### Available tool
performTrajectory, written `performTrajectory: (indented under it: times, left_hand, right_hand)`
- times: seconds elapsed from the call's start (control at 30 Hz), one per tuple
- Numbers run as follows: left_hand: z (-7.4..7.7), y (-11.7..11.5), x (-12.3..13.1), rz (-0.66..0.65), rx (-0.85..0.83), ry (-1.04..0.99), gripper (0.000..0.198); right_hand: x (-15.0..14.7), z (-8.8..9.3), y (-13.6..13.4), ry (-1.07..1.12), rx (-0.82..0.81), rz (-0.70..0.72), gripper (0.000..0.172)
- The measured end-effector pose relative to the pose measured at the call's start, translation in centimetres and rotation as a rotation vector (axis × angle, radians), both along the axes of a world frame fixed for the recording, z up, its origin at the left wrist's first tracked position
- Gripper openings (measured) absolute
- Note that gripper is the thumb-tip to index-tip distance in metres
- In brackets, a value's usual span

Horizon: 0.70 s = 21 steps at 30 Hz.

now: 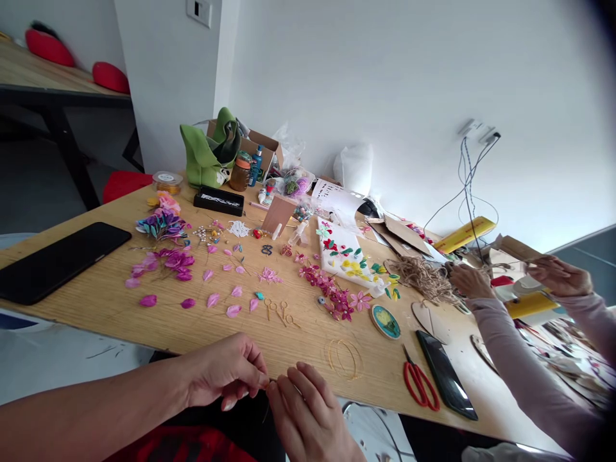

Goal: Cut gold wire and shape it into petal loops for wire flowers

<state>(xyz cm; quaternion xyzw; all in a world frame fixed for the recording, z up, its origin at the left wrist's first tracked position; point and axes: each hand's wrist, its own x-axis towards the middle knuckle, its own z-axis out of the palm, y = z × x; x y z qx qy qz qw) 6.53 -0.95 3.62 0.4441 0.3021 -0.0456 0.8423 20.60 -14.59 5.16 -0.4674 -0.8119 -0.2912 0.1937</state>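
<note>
My left hand (233, 372) and my right hand (303, 410) meet at the table's front edge, fingertips pinched together. Between them is something thin and wire-like, too small to make out. Just beyond, small gold wire pieces (283, 313) lie beside a turquoise bit (260, 296). Loose pink petals (233, 311) are scattered to the left of these. Right of my hands rests a coil of gold wire (344, 359). Dark pink flowers (337, 298) lie further back, near a round green-and-blue piece (385, 321).
Red-handled scissors (419, 385) and a black phone (445, 375) lie at the right. Another person's hands (561, 276) work beyond them, near twine (423, 276). A large black phone (58, 256) is at the left. A green bag (205, 154), bottles and boxes stand at the back.
</note>
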Motion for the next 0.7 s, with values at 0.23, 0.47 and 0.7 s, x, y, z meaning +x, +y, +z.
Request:
performTrajectory:
  times: [0.23,0.47,0.7]
  left_hand:
    - [0.0,-0.1,0.2,-0.021,-0.049,0.010,0.015]
    - [0.4,-0.8,0.1,0.035,-0.032,-0.046,0.033]
    - [1.0,-1.5,-0.1,0.119,0.072,-0.086,0.035]
  right_hand:
    - [0.3,0.7,0.3,-0.057,-0.011,0.054,0.031]
    - [0.4,0.7,0.4,-0.048,-0.017,0.080,0.031]
    - [-0.5,0.3,0.8,0.058,-0.040,-0.019,0.038]
